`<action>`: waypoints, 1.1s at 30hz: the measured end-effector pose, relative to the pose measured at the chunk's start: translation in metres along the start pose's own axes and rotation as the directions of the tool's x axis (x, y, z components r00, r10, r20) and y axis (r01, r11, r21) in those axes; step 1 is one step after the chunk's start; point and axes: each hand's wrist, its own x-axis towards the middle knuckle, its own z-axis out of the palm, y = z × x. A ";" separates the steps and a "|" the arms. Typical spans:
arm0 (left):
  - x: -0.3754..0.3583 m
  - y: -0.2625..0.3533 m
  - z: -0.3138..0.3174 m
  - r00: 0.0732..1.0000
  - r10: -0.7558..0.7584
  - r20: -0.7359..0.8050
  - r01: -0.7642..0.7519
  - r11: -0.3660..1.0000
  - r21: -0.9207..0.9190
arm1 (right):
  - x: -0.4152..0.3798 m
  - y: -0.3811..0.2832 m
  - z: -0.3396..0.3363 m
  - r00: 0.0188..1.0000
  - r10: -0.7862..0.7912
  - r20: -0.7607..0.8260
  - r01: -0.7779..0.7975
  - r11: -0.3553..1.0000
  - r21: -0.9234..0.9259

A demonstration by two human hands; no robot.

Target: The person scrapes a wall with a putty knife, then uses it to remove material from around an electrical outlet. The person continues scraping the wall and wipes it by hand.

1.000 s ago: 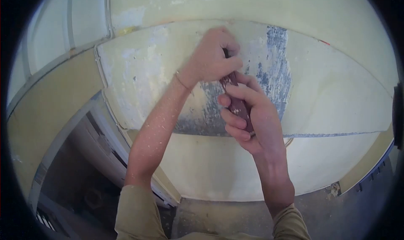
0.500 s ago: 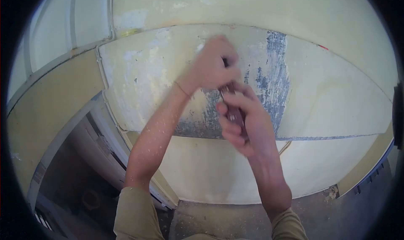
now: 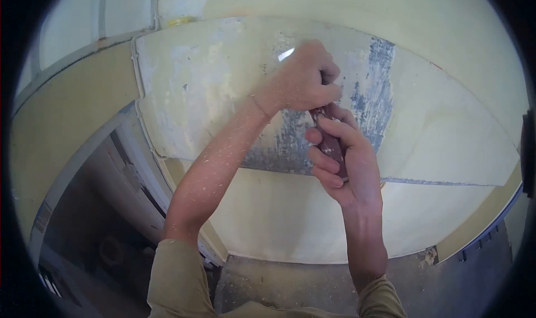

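My right hand [image 3: 352, 159] is wrapped round the dark red, paint-flecked handle of a scraper [image 3: 333, 145]. My left hand [image 3: 310, 75] is closed over the tool's upper end, just above the right one. A bright, flat, metallic-looking edge [image 3: 286, 54] shows past the left knuckles, and the rest of the blade is hidden. Behind both hands is a wall panel [image 3: 206, 100] with pale, worn paint and a patch of bare dark grey [image 3: 290, 145]. Small pale flakes cling to my left forearm.
Another grey stripe [image 3: 379, 89] runs down the panel on the right. A thin pipe [image 3: 137, 72] follows the panel's left edge. At lower left is a dark doorway [image 3: 95, 217]. The floor [image 3: 268, 287] is concrete, speckled with chips.
Both hands have shifted slightly right in view, still together on the scraper. The view has tilted a little, and the bright metallic edge now shows beside the left hand.
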 end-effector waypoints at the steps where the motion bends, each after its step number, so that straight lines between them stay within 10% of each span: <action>1: 0.002 0.002 -0.003 0.997 -0.067 0.045 0.064 0.995 0.071 | 0.002 0.000 0.000 0.999 0.004 0.039 -0.005 1.000 0.023; 33: 0.013 0.002 0.001 0.999 -0.035 -0.027 0.034 0.999 -0.021 | 0.000 -0.010 0.003 0.999 -0.034 0.036 0.034 0.999 -0.011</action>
